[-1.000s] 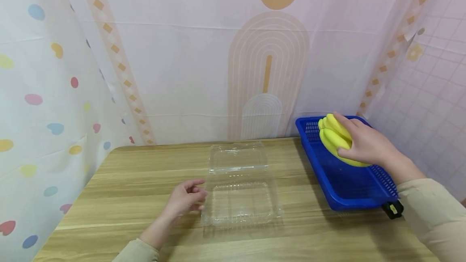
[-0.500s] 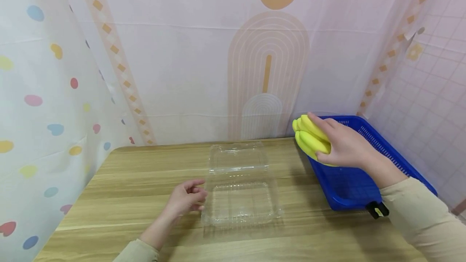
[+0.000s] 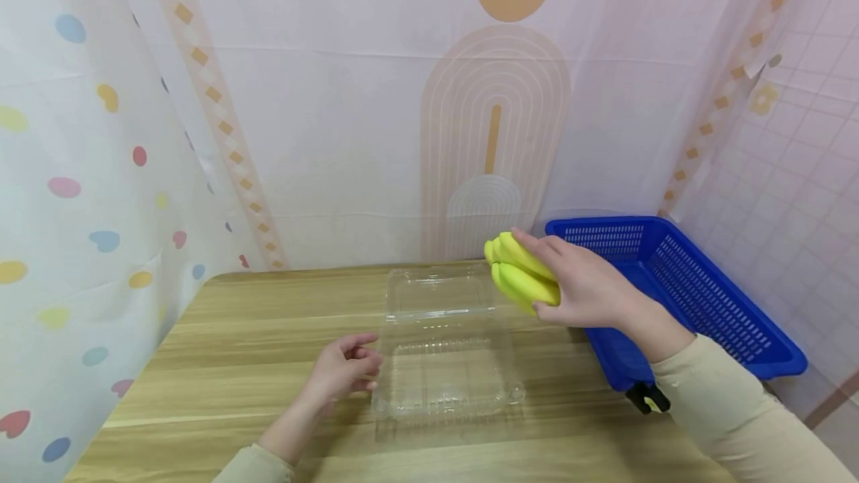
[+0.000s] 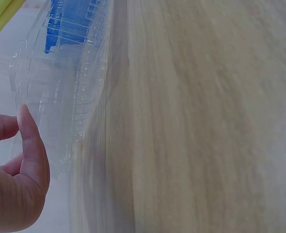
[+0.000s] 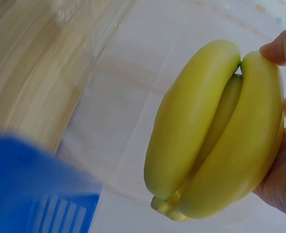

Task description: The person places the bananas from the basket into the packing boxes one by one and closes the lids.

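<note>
A yellow bunch of bananas (image 3: 520, 272) is gripped in my right hand (image 3: 584, 282), raised just right of the clear plastic clamshell container (image 3: 446, 379). Seen from the right wrist, the bananas (image 5: 215, 131) hang with fingers and thumb around their right side. On the wooden table the container lies with its lid (image 3: 439, 295) folded back away from me. At the container's left edge is my left hand (image 3: 342, 370). In the left wrist view the thumb and a finger of this left hand (image 4: 21, 165) close together on the thin clear rim.
A blue plastic basket (image 3: 728, 293) stands at the right of the wooden table (image 3: 262, 319), partly behind the right forearm. A black clip with a yellow-green mark (image 3: 647, 397) sits by its near corner. Patterned curtains (image 3: 335, 133) hang behind the table and at both sides.
My right hand has carried the bunch of bananas left, from over the blue basket to beside the clear container. My left hand has stayed at the container's edge.
</note>
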The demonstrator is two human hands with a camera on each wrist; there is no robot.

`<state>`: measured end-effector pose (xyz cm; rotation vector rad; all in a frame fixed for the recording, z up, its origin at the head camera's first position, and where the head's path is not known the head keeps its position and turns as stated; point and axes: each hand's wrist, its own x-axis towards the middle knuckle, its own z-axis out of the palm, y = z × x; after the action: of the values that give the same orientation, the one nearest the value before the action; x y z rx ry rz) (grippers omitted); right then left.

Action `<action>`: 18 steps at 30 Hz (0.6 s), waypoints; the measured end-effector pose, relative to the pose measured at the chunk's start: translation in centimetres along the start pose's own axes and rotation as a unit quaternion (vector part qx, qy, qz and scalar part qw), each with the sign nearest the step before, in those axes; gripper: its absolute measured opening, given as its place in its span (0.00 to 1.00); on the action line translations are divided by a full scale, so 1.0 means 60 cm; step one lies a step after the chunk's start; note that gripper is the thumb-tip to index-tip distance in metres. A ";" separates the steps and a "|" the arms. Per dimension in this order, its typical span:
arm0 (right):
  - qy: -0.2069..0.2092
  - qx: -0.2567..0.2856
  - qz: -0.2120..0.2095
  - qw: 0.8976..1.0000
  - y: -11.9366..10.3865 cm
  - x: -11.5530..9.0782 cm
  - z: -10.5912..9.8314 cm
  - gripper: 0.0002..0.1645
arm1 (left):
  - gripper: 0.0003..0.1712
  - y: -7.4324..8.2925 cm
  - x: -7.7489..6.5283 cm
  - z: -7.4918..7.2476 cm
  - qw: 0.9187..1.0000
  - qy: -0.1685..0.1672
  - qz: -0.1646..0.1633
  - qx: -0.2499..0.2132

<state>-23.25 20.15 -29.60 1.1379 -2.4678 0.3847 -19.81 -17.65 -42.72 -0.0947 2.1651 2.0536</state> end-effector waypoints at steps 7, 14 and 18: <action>-0.005 0.011 -0.031 0.999 -0.029 0.023 0.027 0.58 | 0.31 0.000 -0.001 0.000 1.000 0.002 0.001 -0.001; -0.015 0.017 -0.057 0.998 -0.052 0.045 0.063 0.58 | 0.30 0.001 -0.001 -0.002 1.000 0.000 0.005 0.000; -0.036 0.026 -0.061 0.997 -0.069 0.056 0.087 0.58 | 0.30 0.000 0.000 -0.002 1.000 -0.001 0.003 -0.001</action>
<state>-23.31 13.21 -32.35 1.3392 -2.4463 0.3804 -19.83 -17.77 -42.72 -0.0880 2.1644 2.0587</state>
